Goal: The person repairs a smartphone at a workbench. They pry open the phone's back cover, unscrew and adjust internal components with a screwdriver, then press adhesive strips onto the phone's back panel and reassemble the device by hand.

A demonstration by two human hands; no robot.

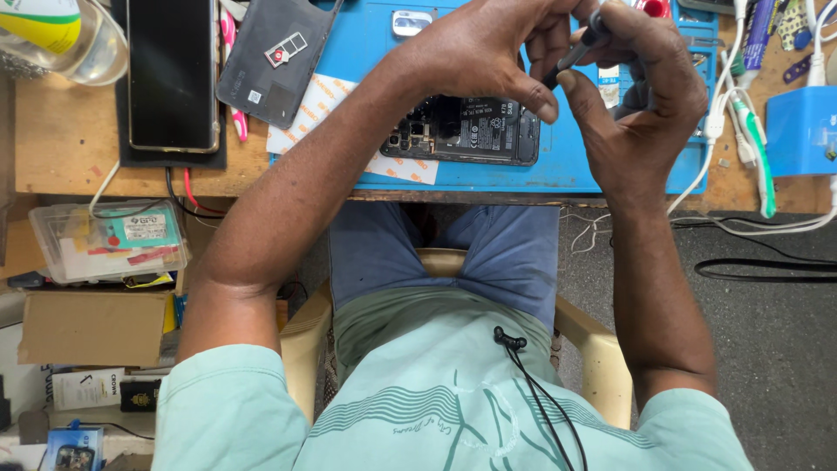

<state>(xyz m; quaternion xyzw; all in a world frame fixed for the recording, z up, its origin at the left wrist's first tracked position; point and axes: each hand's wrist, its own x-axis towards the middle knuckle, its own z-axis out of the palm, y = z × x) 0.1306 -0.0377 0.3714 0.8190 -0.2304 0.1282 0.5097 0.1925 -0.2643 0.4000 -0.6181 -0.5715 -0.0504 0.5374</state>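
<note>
Pale green shirt cloth [436, 410] fills the nearest part of the view, with a thin black cord [536, 392] hanging down it, and a cream plastic chair [602, 358] shows under the blue trousers. Beyond the lap, at the desk's near edge, a bright blue work mat [610, 170] carries the opened black smartphone with its back cover off [462, 131], circuit parts up, so the insides lie flat and within reach. It rests partly on a white sheet with orange print [401, 166].

Above the phone both hands meet. The left hand [475, 52] curls over it, thumb stretched down toward the phone's far end, as if steadying the tool. The right hand [641, 96] has its grip closed on a slim dark screwdriver [575, 52], held slantwise like a pen for fine control.

Toward the desk's far left corner lie a dark grey phone back cover [275, 57], a black-screened phone [172, 74] face up and a clear bottle [70, 39]; white cables [741, 113] trail off the right edge.
</note>
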